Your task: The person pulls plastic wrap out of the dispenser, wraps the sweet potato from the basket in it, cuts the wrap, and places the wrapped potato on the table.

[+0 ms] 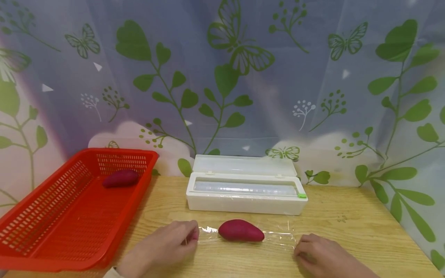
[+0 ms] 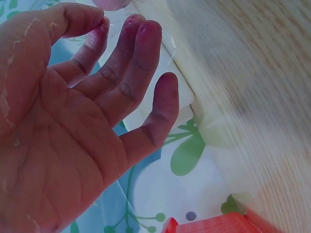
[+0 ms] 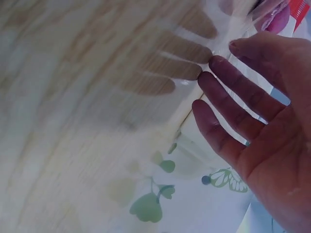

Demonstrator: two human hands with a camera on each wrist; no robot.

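A purple-red sweet potato (image 1: pixel 241 231) lies on a strip of clear cling film (image 1: pixel 281 237) in front of the white box. My left hand (image 1: pixel 170 240) pinches the film's left end; in the left wrist view, the thumb (image 2: pixel 80 20) meets the index fingertip while the other fingers stay loosely bent. At the opposite end, my right hand (image 1: pixel 321 253) holds the film by thumb and fingertips. The right wrist view has the sweet potato (image 3: pixel 274 22) just past the thumb (image 3: pixel 257 46). Film stretches out flat on both sides of the sweet potato.
Behind the sweet potato, a white cling film box (image 1: pixel 243 204) stands with its lid (image 1: pixel 243 165) raised, a film roll (image 1: pixel 243 187) inside and a green slider (image 1: pixel 302 195) at its right. A red basket (image 1: pixel 139 208) on the left holds another sweet potato (image 1: pixel 121 178). A patterned curtain (image 1: pixel 194 77) hangs behind.
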